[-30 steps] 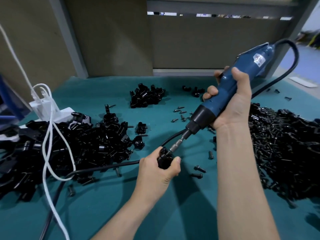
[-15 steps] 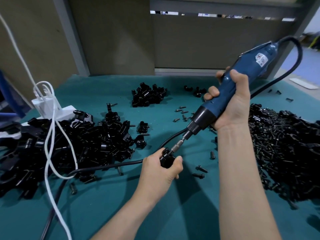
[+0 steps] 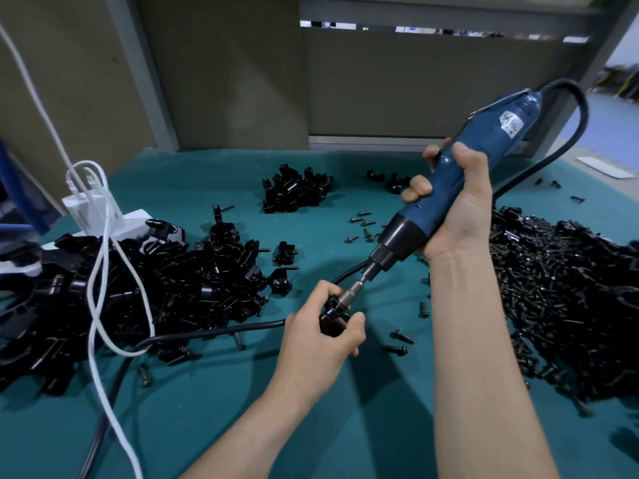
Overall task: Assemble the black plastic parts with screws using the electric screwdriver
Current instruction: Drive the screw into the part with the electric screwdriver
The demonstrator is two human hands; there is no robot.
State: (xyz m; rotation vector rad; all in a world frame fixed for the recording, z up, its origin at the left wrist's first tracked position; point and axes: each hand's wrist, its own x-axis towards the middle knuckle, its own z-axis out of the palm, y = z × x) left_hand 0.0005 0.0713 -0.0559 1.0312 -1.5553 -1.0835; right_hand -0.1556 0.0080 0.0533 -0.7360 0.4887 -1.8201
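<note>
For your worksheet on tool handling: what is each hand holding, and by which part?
The right hand grips the blue electric screwdriver around the middle of its body. The left hand pinches a small black plastic part by its sides.

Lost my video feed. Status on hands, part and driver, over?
Left hand grips black plastic part. Right hand grips electric screwdriver, bit on the part. Black cord passes behind left hand, clear of the bit.
</note>
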